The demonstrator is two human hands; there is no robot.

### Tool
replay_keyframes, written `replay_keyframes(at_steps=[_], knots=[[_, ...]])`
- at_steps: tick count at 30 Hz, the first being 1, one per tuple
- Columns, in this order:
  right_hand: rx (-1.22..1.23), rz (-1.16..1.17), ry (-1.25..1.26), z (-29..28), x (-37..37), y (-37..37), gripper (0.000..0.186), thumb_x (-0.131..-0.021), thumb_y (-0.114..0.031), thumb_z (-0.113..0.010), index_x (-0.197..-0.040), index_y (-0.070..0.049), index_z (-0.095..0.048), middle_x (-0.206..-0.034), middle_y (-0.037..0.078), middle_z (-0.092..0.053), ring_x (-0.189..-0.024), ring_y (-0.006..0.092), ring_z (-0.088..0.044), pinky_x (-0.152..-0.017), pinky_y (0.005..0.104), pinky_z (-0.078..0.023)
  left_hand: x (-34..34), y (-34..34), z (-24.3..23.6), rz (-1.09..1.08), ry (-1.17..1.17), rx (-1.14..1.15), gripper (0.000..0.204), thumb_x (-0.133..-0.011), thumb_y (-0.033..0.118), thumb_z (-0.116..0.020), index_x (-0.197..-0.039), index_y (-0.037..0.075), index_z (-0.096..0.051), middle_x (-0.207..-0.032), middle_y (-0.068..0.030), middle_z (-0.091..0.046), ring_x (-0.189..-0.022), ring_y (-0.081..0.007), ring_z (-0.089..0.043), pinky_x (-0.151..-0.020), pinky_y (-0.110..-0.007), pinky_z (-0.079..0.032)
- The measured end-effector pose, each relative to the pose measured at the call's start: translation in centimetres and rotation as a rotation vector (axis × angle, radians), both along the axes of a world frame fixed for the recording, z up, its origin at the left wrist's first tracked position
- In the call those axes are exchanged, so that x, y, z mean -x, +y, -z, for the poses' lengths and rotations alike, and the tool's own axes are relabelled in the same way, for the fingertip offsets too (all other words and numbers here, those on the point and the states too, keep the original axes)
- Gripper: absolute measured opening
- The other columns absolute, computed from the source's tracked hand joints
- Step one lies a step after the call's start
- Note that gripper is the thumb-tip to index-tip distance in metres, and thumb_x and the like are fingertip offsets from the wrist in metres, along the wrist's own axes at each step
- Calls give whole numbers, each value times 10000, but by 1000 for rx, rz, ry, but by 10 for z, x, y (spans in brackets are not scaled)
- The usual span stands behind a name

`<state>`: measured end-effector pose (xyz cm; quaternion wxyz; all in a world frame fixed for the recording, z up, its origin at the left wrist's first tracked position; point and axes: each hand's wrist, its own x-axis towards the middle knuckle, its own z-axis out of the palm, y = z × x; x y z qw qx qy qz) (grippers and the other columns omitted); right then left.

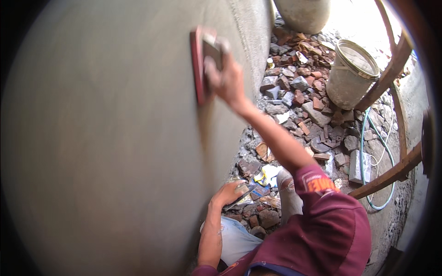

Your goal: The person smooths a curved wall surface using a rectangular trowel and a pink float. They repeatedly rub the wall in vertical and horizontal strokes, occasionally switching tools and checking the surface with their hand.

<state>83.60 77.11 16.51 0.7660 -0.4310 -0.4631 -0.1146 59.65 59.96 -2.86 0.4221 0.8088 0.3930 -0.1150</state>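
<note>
My right hand (226, 77) is raised and shut on the handle of a red plastering float (198, 64). The float's face lies flat against the smooth grey plastered wall (115, 138). My left hand (226, 193) is down low beside my knee, gripping a small trowel (246, 197) whose blade points right over the rubble. A maroon sleeve covers my right upper arm.
Broken bricks and stones (299, 96) cover the ground at the foot of the wall. A dirty grey bucket (352, 73) stands among them at upper right. A green hose (368, 152) loops on the ground, wooden poles (391, 73) lean at right, and a round concrete form (304, 14) stands at the top.
</note>
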Motion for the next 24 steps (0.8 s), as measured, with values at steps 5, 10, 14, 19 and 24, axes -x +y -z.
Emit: replay_keyframes(at_steps=[5, 10, 14, 19, 24], knots=[[249, 130, 96, -36, -70, 28, 520, -912, -296, -615, -1357, -58, -488, -933, 299, -703, -859, 495, -684, -771, 542, -553, -8, -17, -8, -15, -77, -29, 512, -903, 241, -661, -1387, 90, -587, -1334, -237, -621, -1250, -397, -583, -1082, -421, -447], [220, 54, 109, -22, -31, -7, 600, -904, -304, -604, -1433, -69, -445, -997, 308, -700, -910, 508, -680, -816, 548, -544, -11, -27, -31, -48, -45, -18, 503, -894, 187, -658, -1378, 68, -589, -1316, -236, -632, -1228, -394, -598, -1067, -430, -456], [305, 57, 140, 8, -54, 19, 638, -896, -345, -640, -1443, -68, -464, -1125, 321, -681, -1044, 486, -670, -932, 514, -531, -7, -28, -40, -12, -13, -66, 519, -902, 189, -641, -1402, 74, -566, -1356, -237, -605, -1254, -382, -580, -1083, -420, -446], [474, 75, 283, -29, -96, 39, 680, -889, -391, -629, -1415, 17, -493, -1185, 300, -672, -1101, 468, -652, -993, 486, -502, -5, -46, -55, -46, -51, -53, 537, -899, 190, -637, -1419, 85, -553, -1377, -196, -603, -1259, -385, -570, -1087, -425, -441], [289, 16, 31, 35, -47, 17, 614, -921, -355, -613, -1469, -162, -418, -1186, 307, -669, -1019, 478, -689, -911, 535, -559, -6, -48, -59, -21, -46, -100, 541, -903, 193, -640, -1427, 95, -550, -1372, -194, -604, -1256, -385, -571, -1082, -422, -446]])
